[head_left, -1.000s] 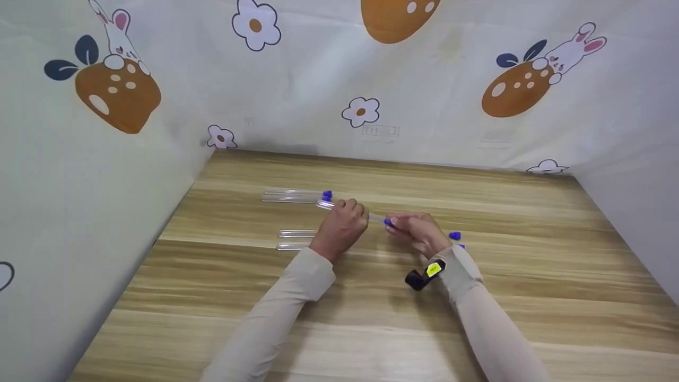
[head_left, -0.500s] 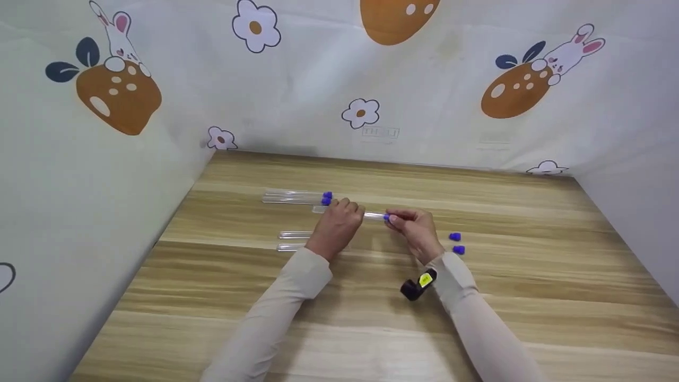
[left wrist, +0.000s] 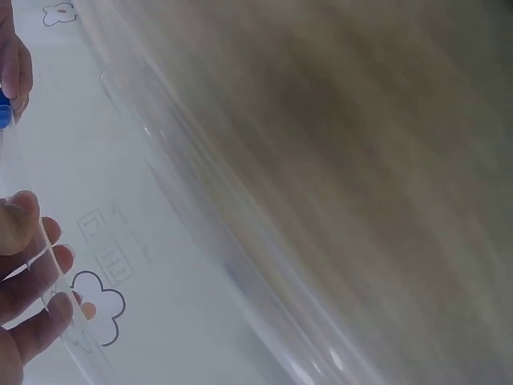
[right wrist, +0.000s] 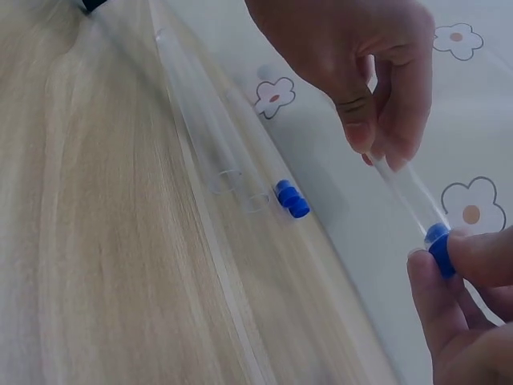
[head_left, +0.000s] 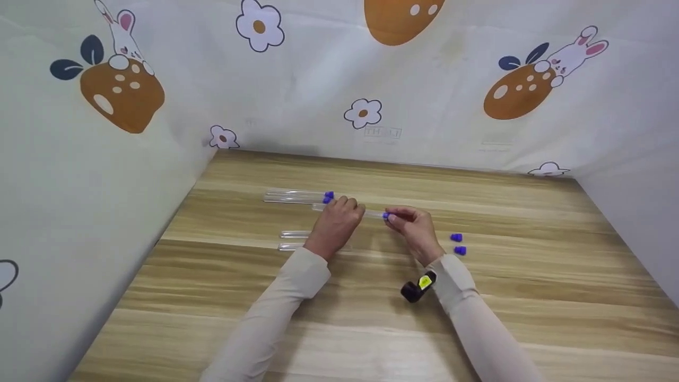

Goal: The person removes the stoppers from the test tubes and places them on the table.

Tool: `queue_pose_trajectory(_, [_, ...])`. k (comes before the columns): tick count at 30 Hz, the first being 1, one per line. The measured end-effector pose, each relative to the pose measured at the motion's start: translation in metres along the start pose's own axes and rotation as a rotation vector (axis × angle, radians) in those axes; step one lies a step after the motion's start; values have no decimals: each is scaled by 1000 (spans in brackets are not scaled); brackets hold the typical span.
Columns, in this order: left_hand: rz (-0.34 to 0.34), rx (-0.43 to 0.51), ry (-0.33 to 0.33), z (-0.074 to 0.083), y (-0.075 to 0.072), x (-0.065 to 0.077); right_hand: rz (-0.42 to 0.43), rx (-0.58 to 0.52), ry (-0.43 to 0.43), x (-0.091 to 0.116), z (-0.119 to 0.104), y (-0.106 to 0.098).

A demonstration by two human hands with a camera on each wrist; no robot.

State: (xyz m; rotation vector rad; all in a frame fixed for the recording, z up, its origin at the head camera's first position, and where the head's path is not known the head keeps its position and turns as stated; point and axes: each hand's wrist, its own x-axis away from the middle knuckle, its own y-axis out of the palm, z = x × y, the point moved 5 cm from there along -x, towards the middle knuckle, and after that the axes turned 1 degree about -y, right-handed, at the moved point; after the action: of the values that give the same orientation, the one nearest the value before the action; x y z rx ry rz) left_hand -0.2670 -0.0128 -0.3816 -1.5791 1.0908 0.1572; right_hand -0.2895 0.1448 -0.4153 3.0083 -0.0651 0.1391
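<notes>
My left hand [head_left: 337, 223] grips a clear test tube [head_left: 374, 214] by its middle, above the table. At the tube's right end, my right hand [head_left: 416, 231] pinches a blue stopper [right wrist: 439, 249] between thumb and fingers. In the right wrist view the stopper's narrow part appears to sit in the tube's mouth. Behind the left hand lie capped test tubes [head_left: 294, 196], side by side, blue ends to the right. Two test tubes without stoppers [head_left: 294, 234] lie partly hidden under the left hand and wrist; their open ends show in the right wrist view.
Two loose blue stoppers, an upper stopper [head_left: 456, 237] and a lower stopper [head_left: 460, 250], lie on the wooden table [head_left: 371, 329] right of the right hand. A patterned cloth [head_left: 297, 79] stands behind the table and at both sides. A black camera [head_left: 416, 289] sits on the right wrist.
The held tube has tilted to lie more level, and the right hand has turned and shifted slightly left. The lower loose stopper, partly hidden before by the right wrist, now shows fully.
</notes>
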Motion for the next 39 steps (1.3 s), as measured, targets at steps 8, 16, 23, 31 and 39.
queue_pose_trajectory(8, [89, -19, 6, 0, 0, 1, -18, -39, -25, -2, 2, 0])
queue_pose_trajectory(16, [131, -26, 7, 1, -4, -1, -31, -61, -34, -2, 0, -1])
queue_pose_trajectory(23, [130, -42, 10, 0, -4, -1, -45, -63, 3, -2, -1, -3])
queue_pose_trajectory(31, [111, -34, -4, -2, -3, 0, -38, -47, 19, -2, -2, -8])
queue_pose_trajectory(39, [109, -28, -14, -5, -1, 1, -46, -53, 25, -3, -3, -10])
